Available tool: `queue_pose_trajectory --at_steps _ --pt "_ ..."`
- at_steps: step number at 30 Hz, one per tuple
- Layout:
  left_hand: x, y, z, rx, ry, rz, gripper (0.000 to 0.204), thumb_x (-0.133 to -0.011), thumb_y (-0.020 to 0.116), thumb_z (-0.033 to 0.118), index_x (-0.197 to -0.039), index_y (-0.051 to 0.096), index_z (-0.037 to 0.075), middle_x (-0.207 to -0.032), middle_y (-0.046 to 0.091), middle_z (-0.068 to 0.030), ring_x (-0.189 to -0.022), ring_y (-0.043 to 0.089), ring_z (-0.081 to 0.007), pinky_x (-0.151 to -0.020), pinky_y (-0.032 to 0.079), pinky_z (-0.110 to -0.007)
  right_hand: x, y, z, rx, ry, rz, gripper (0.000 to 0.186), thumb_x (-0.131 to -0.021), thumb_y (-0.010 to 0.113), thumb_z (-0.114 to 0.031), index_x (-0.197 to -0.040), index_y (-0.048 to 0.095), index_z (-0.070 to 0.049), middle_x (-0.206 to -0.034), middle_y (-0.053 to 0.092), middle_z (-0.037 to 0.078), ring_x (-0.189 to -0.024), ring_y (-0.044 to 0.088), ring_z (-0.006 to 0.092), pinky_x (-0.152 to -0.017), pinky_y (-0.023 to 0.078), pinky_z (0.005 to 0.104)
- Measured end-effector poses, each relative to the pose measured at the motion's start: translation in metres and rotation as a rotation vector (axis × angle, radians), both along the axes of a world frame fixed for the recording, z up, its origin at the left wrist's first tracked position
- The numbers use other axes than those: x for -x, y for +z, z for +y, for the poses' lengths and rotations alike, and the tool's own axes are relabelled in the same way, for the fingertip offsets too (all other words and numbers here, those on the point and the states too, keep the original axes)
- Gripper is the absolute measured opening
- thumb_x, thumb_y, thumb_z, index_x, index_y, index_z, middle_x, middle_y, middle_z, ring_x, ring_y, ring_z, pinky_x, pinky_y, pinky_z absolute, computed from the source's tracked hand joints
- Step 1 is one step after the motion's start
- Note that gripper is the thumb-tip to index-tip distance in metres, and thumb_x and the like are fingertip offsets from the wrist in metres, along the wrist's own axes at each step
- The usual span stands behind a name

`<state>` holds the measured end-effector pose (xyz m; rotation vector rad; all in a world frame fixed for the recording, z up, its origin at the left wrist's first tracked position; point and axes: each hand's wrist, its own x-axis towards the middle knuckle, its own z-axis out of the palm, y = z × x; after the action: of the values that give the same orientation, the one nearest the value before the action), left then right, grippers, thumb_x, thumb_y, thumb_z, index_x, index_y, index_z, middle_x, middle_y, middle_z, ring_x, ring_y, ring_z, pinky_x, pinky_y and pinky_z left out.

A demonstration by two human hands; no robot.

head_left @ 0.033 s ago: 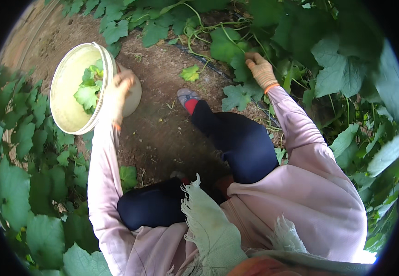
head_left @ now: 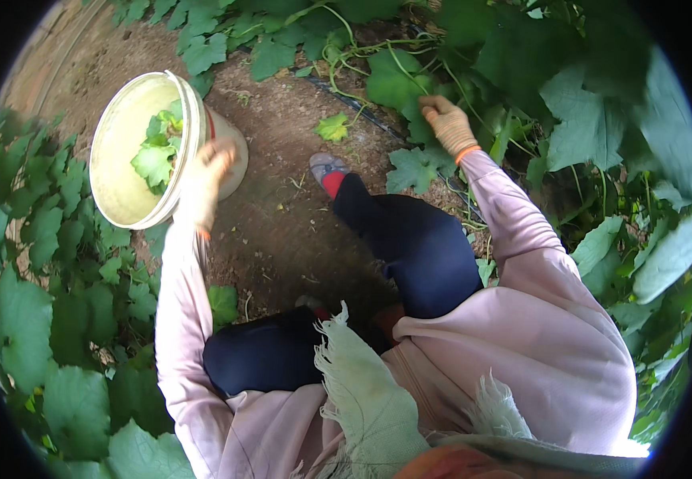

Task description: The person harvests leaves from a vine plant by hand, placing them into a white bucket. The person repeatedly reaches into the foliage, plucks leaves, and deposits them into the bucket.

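Note:
My gloved left hand (head_left: pixel 209 172) grips the rim of a cream plastic bucket (head_left: pixel 110 160), which is tilted with its mouth toward the left and holds some green leaves (head_left: pixel 154 160). My gloved right hand (head_left: pixel 446 124) is closed at a thin green stem among the vines (head_left: pixel 394 76) at the upper right; its fingertips are pinched, and exactly what sits between them is hard to make out.
Large leafy plants crowd both sides (head_left: pixel 19 335) (head_left: pixel 585 120). Bare soil (head_left: pixel 274 239) runs between them, with a black hose (head_left: pixel 338 94) under the vines and a small yellow-green leaf (head_left: pixel 330 126). My bent knees and grey shoe (head_left: pixel 326 166) are below.
The bucket and my left hand have shifted slightly to the right. My right hand has moved a little up and to the left at the vines.

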<state>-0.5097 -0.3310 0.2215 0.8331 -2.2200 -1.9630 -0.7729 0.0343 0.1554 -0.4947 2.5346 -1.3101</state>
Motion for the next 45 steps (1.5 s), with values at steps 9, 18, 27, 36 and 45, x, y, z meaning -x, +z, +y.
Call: queue_pose_trajectory --at_steps 9,18,27,36,45 --pt "-0.205 -0.13 0.108 -0.628 0.243 0.095 0.049 -0.083 0.066 0.042 -0.108 0.055 0.001 -0.078 0.053 0.0 -0.059 0.044 -0.0095 -0.051 0.034 -0.022 0.068 -0.181 -0.073 -0.411 -0.132 -0.23 0.046 -0.081 0.062 -0.039 -0.106 0.066 0.0 -0.099 0.066 0.021 -0.095 0.063 0.0352 -0.083 0.048 0.041" --pt "-0.265 -0.153 0.167 -0.915 0.597 -0.208 0.042 -0.091 0.057 0.018 -0.129 0.046 0.001 -0.11 0.061 -0.0109 -0.092 0.06 -0.0186 -0.076 0.049 -0.031 0.065 -0.174 -0.113 -0.737 -0.123 -0.124 0.035 -0.085 0.053 -0.03 -0.107 0.065 -0.006 -0.112 0.062 0.02 -0.106 0.059 0.0346 -0.089 0.046 0.0441" --pt "-0.244 -0.149 0.158 -0.684 0.492 -0.279 0.039 -0.091 0.056 0.02 -0.126 0.051 0.002 -0.112 0.062 -0.0106 -0.094 0.061 -0.0204 -0.08 0.049 -0.031 0.056 -0.197 -0.092 -0.723 0.212 0.589 0.024 -0.091 0.043 -0.017 -0.096 0.065 -0.008 -0.104 0.064 0.017 -0.09 0.061 0.0361 -0.082 0.046 0.0454" --pt "-0.265 -0.167 0.176 -0.82 0.696 -0.018 0.036 -0.088 0.062 0.021 -0.119 0.056 0.003 -0.101 0.063 -0.0094 -0.082 0.061 -0.0199 -0.066 0.049 -0.03 0.008 -0.075 -0.133 -0.588 0.703 0.492 0.018 -0.091 0.045 -0.021 -0.101 0.056 -0.01 -0.093 0.064 0.018 -0.081 0.063 0.0368 -0.07 0.05 0.046" --pt "-0.319 -0.102 0.248 -0.87 1.02 0.007 0.028 -0.089 0.06 0.021 -0.111 0.06 0.003 -0.095 0.065 -0.0096 -0.078 0.061 -0.0199 -0.068 0.05 -0.031 -0.16 0.222 -0.261 0.964 0.778 0.798 0.015 -0.081 0.063 -0.004 -0.094 0.058 -0.008 -0.084 0.063 0.007 -0.075 0.063 0.0237 -0.068 0.051 0.0308"
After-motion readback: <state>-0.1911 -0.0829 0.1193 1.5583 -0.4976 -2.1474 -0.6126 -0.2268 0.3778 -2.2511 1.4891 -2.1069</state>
